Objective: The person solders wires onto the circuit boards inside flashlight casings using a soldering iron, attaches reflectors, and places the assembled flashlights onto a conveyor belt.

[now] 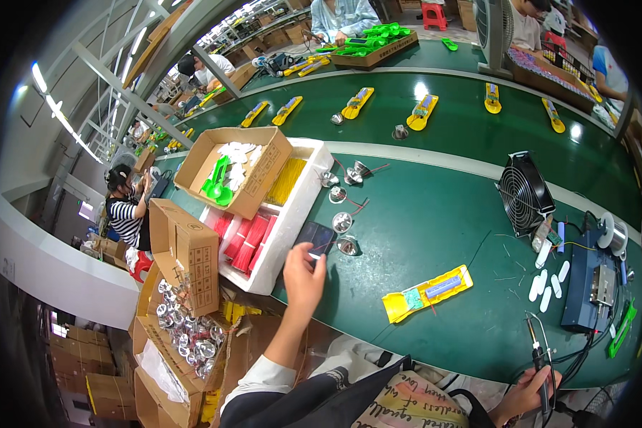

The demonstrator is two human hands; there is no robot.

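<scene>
My left hand (304, 277) is over the table's left side, fingers curled and tips close together. A thin wire runs near the fingertips, but whether they pinch it is hard to see. Beside it lie a dark flat panel (316, 236) and a shiny reflector cup (347, 245). At the lower right, my right hand (528, 392) grips a soldering iron (537, 349), its tip pointing up beside a bent metal wire or tube. Between the hands lies a yellow plastic housing (396, 307) holding a blue cylindrical battery (444, 287) and a small green circuit board (414, 299).
A white foam box (264, 282) holds red wire bundles; a carton (269, 175) rests on it. More reflectors fill a carton (192, 342) below. At right stand a black fan (526, 194), a solder spool (612, 234) and a blue-grey soldering unit (590, 292). Yellow housings (422, 112) line the conveyor beyond.
</scene>
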